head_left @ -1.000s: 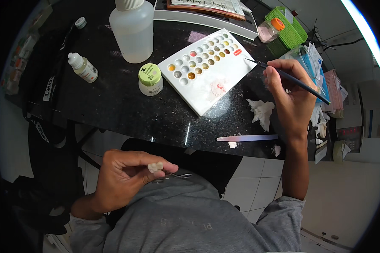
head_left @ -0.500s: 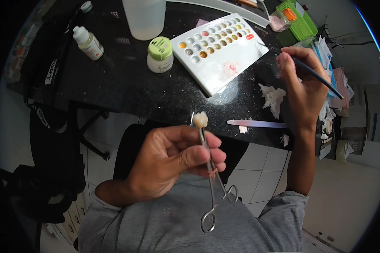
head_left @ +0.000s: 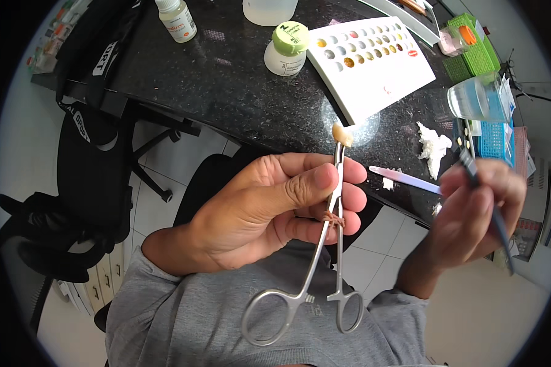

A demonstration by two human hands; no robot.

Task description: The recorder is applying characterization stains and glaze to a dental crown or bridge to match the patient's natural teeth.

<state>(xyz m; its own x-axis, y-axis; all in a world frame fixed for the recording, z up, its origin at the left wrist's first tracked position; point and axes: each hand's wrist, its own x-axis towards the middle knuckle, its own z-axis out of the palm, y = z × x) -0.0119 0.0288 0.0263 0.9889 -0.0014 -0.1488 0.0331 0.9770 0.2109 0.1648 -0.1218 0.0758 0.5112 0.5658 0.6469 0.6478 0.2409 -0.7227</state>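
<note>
Between the thumb and curled fingers of the left hand (head_left: 245, 211), metal forceps (head_left: 319, 249) are gripped along their shanks, the thumb in front and the other fingers behind. Just above these fingertips, at the forceps' tips, sits a cream, tooth-shaped piece (head_left: 342, 135). A reddish-brown band (head_left: 333, 219) is wound round the shanks beside the lower fingers, and below them the two ring handles stand apart, in front of a grey shirt (head_left: 226, 312).

Well to the right of the left fingers, the right hand (head_left: 474, 211), blurred, has its fingers closed on a dark, pen-like tool (head_left: 500, 235) that slants down to the right.

Between the two hands, on the black bench (head_left: 226, 82), lies a pink-to-lilac stick (head_left: 410, 181), with a small white scrap (head_left: 388, 183) just beside it. Above the right fingers is a crumpled white tissue (head_left: 433, 150). Farther out, beyond the left fingertips, are a white palette (head_left: 379, 85) with rows of coloured wells, a green-lidded jar (head_left: 286, 61) just beside it, and a dropper bottle (head_left: 179, 23). Beyond the right fingers stand a clear cup (head_left: 471, 101) and a green basket (head_left: 480, 60).
</note>
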